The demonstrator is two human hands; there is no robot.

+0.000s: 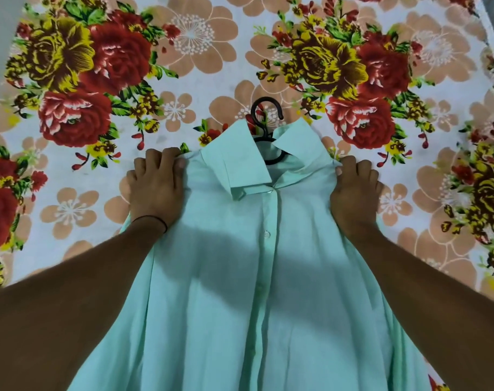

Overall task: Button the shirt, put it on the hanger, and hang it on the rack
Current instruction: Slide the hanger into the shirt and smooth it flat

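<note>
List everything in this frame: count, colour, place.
shirt: one, mint green, laid front up on the sheet, placket buttoned, collar standing up
buttons: several, pale, down the centre placket; exact count unclear
hanger: one, black, inside the shirt, hook sticking out of the collar
bedsheet: one, white with red, yellow and peach flowers, under everything
wrist thread: one, black, round the left wrist
left hand: one, grips the shirt's shoulder on the left of the picture
right hand: one, grips the opposite shoulder
</note>
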